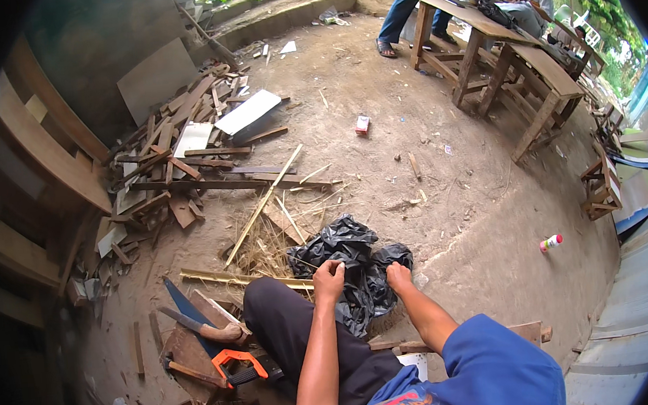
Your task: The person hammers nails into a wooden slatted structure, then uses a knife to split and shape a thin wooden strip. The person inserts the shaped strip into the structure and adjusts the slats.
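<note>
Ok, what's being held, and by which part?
The right hand appears closed on the black plastic bag, at its right side. The left hand is over the bag's left side; whether it grips anything can't be told.

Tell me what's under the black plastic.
Straw-like shavings show at the left edge of the black plastic, and ground shows to its right. Whatever lies directly beneath it is covered by its crumpled folds and cannot be seen.

Soft daylight, bowed dark edges
</note>
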The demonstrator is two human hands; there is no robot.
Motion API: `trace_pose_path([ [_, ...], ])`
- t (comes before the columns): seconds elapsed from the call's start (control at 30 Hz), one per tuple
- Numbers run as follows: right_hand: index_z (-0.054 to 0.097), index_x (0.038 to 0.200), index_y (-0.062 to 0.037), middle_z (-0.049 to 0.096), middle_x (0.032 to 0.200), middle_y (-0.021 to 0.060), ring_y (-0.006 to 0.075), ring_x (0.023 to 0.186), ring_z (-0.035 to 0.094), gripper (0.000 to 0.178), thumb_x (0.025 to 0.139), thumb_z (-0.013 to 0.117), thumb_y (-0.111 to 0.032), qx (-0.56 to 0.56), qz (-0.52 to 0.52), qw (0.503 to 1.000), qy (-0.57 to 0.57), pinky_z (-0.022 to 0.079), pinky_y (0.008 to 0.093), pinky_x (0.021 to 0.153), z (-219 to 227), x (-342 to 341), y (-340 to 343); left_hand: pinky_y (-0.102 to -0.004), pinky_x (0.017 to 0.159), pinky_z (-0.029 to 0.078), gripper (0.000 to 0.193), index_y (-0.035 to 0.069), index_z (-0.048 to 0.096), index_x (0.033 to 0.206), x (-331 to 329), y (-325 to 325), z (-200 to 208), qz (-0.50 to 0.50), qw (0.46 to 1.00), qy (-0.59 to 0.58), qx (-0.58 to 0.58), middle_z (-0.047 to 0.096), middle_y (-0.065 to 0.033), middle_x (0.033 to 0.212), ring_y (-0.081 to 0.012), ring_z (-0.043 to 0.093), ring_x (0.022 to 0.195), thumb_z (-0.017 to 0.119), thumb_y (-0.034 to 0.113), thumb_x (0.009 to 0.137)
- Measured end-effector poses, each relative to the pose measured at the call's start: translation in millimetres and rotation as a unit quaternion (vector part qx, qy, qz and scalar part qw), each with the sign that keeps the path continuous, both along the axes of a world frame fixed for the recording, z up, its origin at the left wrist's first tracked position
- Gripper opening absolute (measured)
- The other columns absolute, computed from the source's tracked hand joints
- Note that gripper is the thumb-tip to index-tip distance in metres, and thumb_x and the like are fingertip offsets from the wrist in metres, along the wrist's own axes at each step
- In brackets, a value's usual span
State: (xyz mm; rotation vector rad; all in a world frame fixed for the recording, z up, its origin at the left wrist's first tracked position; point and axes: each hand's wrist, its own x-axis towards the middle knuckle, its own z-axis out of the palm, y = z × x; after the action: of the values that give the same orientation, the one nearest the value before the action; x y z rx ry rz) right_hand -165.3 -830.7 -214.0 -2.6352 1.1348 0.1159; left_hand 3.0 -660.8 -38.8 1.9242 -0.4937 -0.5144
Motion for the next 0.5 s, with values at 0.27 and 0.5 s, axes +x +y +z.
trace_pose_path([
  [0.27, 0.074, 0.09, -0.0081, 0.069, 0.098, 0.0176, 0.0364, 0.094, 0.069, 0.017, 0.084, 0.058, -0.012, 0.047, -0.082, 0.995, 0.009, 0.055, 0.0468, 0.082, 36.9, 13.0, -4.1, -0.0339, 0.071, 0.053, 0.017, 0.001, 0.07, 0.092, -4.9, 6.9, 3.0, 0.0, 0.995, -0.086, -0.042, 0.064, -0.0125, 0.091, -0.0224, 0.067, 0.077, 0.071, 0.014, 0.082],
  [0.5, 0.072, 0.092, 0.0005, 0.07, 0.079, 0.014, 0.0219, 0.071, 0.068, 0.022, 0.087, 0.07, -0.021, 0.215, -0.026, 0.849, -0.481, 0.052, 0.033, 0.066, 194.6, 130.9, 78.6, -0.025, 0.077, 0.052, 0.024, -0.001, 0.066, 0.111, 13.1, 37.7, 88.6, 0.121, 0.965, -0.013, -0.233, 0.068, -0.006, 0.101, -0.011, 0.064, 0.088, 0.065, 0.014, 0.092],
])
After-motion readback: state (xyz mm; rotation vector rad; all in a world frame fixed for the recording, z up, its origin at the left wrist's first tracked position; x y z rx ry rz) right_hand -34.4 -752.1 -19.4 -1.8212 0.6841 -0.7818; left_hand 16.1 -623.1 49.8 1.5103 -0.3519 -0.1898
